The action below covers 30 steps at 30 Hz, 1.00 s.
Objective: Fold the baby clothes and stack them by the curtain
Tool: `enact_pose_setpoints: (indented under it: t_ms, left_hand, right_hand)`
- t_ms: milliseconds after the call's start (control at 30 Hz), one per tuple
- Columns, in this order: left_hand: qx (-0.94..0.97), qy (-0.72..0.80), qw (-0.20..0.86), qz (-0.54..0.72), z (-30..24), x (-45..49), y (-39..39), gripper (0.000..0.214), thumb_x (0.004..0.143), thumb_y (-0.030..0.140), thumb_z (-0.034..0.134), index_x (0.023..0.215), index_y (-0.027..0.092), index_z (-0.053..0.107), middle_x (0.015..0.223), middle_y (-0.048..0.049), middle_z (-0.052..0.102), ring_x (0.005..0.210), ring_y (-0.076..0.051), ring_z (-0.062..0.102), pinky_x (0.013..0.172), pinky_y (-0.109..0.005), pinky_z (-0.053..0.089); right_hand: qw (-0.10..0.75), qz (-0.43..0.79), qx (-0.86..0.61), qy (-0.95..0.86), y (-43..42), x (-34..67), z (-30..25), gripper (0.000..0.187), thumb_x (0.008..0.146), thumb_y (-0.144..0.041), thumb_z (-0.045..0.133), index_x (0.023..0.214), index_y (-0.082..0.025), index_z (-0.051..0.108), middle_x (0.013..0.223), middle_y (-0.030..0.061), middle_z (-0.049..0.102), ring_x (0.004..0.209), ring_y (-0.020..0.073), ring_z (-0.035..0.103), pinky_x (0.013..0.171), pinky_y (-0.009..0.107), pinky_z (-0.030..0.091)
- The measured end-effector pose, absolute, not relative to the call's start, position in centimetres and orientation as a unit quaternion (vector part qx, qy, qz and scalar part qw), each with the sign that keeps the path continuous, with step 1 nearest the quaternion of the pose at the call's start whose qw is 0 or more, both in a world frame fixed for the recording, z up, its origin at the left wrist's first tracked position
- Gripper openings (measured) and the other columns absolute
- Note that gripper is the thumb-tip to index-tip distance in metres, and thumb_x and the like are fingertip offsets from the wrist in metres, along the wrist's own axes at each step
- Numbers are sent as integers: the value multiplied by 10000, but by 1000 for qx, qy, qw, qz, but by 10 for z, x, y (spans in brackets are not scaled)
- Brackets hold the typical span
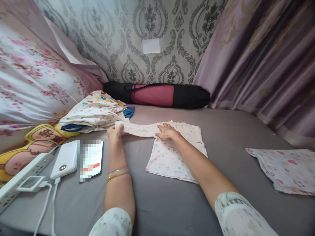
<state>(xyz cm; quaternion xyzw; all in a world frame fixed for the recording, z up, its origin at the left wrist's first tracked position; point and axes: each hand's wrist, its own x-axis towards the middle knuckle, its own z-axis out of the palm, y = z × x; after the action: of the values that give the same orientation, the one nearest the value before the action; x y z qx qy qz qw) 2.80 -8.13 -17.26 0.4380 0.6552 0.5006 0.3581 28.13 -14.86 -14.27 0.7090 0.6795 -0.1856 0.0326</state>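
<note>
A small white long-sleeved shirt [169, 157] with a pale pastel print lies partly folded on the grey sheet. Its sleeve stretches out to the left, and the end of that sleeve is pinched in my left hand [115, 131]. My right hand [167, 132] rests flat with fingers spread on the shirt, where the sleeve meets the body. Just behind my left hand is a heap of printed baby clothes [98, 111] with blue trim.
A folded white cloth with pink print [285, 168] lies at the right. To the left are a phone [92, 159], a white power bank [66, 157], a power strip [27, 178] with cables and a yellow cushion [22, 154]. A black and maroon bag [152, 95] lies along the wall.
</note>
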Motion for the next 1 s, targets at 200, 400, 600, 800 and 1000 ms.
enact_pose_setpoints:
  t_ms: [200, 400, 600, 800, 1000]
  left_hand:
    - [215, 461, 611, 606, -141, 47, -83, 80, 731, 134, 572, 789, 190, 570, 764, -25, 671, 798, -150, 680, 711, -239, 562]
    - [153, 349, 683, 623, -122, 62, -93, 86, 829, 130, 516, 839, 163, 595, 775, -28, 689, 798, -137, 685, 750, -252, 580]
    - [193, 351, 675, 620, -103, 85, -101, 113, 860, 158, 490, 888, 169, 599, 814, -37, 689, 885, -154, 684, 724, -241, 586]
    - [279, 366, 634, 622, -103, 116, -104, 90, 814, 209, 542, 897, 191, 573, 920, -37, 688, 956, -165, 663, 763, -247, 561]
    - [396, 382, 579, 602, -113, 160, -121, 239, 781, 381, 598, 896, 183, 526, 841, -21, 663, 862, -163, 666, 764, -272, 532]
  right_hand:
    - [87, -210, 710, 667, -140, 281, -133, 937, 752, -654, 606, 1518, -252, 247, 1586, 136, 150, 1438, 354, 133, 1110, 505, 226]
    - [94, -212, 719, 655, -125, 278, -128, 1104, 590, -659, 742, 1509, -281, 262, 1573, 160, 173, 1427, 397, 130, 1079, 579, 241]
    - [105, -226, 730, 636, -116, 273, -119, 1165, 509, -612, 818, 1498, -310, 280, 1585, 148, 144, 1440, 398, 61, 1079, 595, 238]
    - [-80, -240, 699, 668, -131, 300, -135, 885, 732, -497, 733, 1486, -264, 334, 1532, 104, 333, 1388, 287, 328, 1113, 405, 307]
    - [-422, -439, 683, 402, -174, 331, -152, 338, 951, -361, 479, 1184, -150, 601, 1193, 143, 655, 1014, 220, 664, 874, 355, 531]
